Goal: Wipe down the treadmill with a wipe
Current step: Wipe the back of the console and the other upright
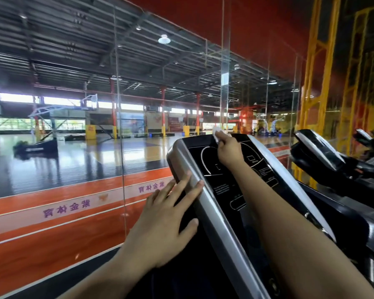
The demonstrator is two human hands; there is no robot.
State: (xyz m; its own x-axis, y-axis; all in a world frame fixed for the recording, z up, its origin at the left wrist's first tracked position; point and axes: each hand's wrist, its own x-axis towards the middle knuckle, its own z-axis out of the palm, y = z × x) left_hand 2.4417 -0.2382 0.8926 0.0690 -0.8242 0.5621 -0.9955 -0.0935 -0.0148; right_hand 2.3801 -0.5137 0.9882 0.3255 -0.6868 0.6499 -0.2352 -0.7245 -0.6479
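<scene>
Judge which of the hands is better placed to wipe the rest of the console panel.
Right. The right hand already holds the wipe at the top of the console. The left hand rests with straight fingers on its silver side edge, holding nothing, likely bracing.

Purple mirrored characters 紫金体育 stand twice on the white stripe (58,214) of the orange band; the console's (231,180) small print is unreadable.

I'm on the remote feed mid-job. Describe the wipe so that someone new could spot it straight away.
Find the nearest treadmill console, the black panel with silver side rails facing the glass wall. At its far top edge the right hand grips the wipe, a small crumpled white wad sticking out above the fingers. It is the only white thing on the dark panel; the left hand holds nothing.
</scene>
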